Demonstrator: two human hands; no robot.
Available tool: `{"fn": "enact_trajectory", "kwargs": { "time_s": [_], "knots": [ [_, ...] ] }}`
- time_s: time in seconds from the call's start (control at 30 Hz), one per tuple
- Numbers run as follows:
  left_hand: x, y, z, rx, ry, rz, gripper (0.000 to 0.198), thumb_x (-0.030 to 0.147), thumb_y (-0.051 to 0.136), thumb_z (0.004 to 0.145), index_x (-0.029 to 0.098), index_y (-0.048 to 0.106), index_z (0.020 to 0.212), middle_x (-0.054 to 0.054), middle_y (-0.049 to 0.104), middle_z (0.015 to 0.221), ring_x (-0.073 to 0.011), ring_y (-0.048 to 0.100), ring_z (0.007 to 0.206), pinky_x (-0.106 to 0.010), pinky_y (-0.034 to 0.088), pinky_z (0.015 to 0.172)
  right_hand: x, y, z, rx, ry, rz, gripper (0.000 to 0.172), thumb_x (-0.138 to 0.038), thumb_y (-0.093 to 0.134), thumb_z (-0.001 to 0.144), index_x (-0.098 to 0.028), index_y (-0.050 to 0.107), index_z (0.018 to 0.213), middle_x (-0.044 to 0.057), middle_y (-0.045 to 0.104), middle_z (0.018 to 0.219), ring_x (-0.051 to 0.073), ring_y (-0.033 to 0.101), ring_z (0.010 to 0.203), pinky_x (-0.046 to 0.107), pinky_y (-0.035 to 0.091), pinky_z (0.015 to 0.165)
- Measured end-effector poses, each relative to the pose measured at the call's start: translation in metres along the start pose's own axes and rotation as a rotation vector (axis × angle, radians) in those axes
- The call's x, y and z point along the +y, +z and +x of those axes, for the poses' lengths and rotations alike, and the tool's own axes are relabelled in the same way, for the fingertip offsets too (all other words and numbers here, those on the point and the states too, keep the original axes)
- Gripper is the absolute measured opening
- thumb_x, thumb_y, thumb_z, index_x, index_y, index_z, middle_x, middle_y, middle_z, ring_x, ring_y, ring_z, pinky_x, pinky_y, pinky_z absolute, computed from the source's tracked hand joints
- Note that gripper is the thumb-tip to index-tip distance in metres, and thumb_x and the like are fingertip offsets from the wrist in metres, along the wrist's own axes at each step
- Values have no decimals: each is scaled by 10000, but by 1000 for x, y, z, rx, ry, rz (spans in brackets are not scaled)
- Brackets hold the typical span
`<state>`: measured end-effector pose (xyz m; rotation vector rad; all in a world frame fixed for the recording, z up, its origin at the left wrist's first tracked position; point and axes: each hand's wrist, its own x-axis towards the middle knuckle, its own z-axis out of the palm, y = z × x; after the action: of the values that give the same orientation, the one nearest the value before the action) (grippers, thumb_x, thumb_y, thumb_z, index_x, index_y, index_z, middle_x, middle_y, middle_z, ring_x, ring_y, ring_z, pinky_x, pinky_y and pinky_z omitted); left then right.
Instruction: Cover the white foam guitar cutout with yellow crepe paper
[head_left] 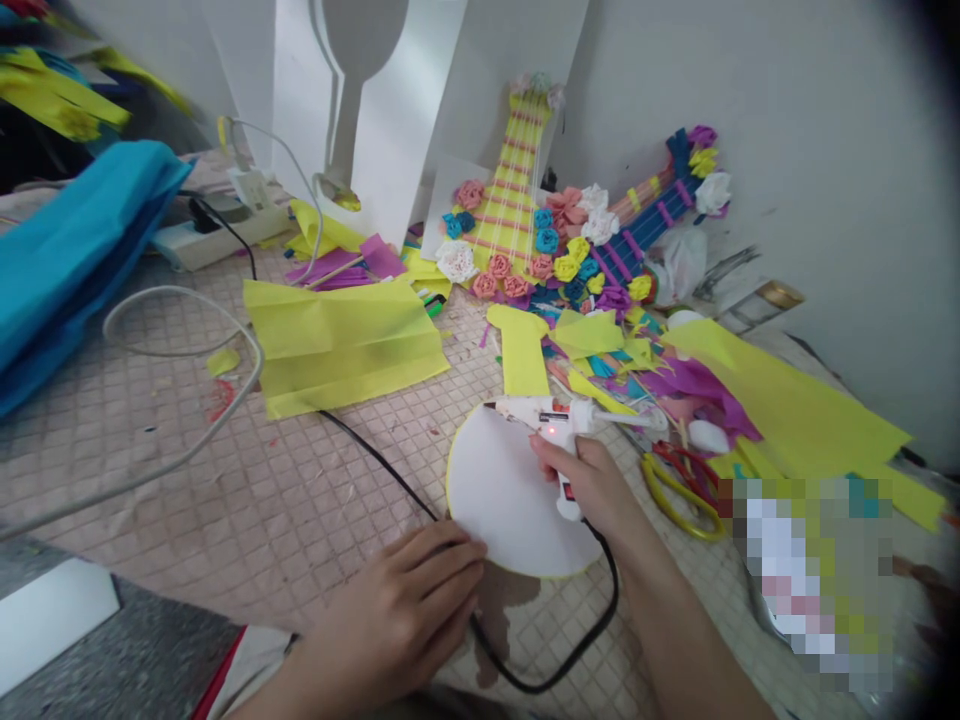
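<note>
My right hand (589, 480) is wrapped round the handle of a white glue gun (559, 425), whose red light glows and whose dark nozzle points left over the upper edge of a white rounded board (502, 490). Yellow paper edges this board, and a yellow neck-shaped strip (523, 350) extends above it. My left hand (420, 590) rests at the board's lower left rim, its fingers together over a black cord (375, 452). Whether anything is pinched beneath those fingers is hidden.
A yellow paper sheet (345, 345) lies left of centre. Two flower-decorated paper instruments (514, 190) lean at the back. Yellow-handled scissors (679, 500) and paper scraps lie right. A white cable (187, 450) loops at left, near blue paper (75, 250).
</note>
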<state>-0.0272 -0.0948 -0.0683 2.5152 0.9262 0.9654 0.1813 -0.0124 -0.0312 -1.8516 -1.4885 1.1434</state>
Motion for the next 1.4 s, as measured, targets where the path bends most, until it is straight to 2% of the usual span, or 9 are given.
{"fn": "enact_trajectory", "kwargs": {
  "time_s": [0.17,0.4,0.97,1.23,1.4],
  "knots": [
    [0,-1,-1,-2,2,9,271,117,518,796,128,597,1055,-66,667,995,-187,566,1021,-308,513,864,-1,1,-4,-54,12,-9,387,-500,522,739,-192,445,518,-56,410,433,107,403,426,242,278,452],
    [1,-2,2,3,-3,-5,239,113,527,788,125,611,1011,-71,667,992,-192,571,994,-306,522,837,-7,2,-12,-128,34,-5,395,-501,535,730,-191,425,513,-53,407,452,108,407,446,239,280,453],
    [0,-1,1,-6,-21,16,269,92,533,787,118,590,1048,-56,661,1009,-203,545,976,-344,508,819,-3,0,-25,-306,72,5,396,-506,540,741,-185,449,529,-47,405,467,107,401,459,233,264,448],
    [-1,1,-2,-3,-24,22,269,99,555,772,121,589,1038,-53,657,1016,-201,538,982,-342,502,822,-10,-3,-32,-382,48,31,308,-462,541,769,-172,563,667,-40,518,566,117,458,544,221,318,515],
    [-1,1,-1,0,-13,26,253,92,541,778,118,596,1024,-68,662,1000,-202,547,970,-341,500,819,-13,-5,-35,-413,75,1,339,-492,541,761,-163,587,693,-33,542,575,121,474,532,223,332,505]
  ]
}}
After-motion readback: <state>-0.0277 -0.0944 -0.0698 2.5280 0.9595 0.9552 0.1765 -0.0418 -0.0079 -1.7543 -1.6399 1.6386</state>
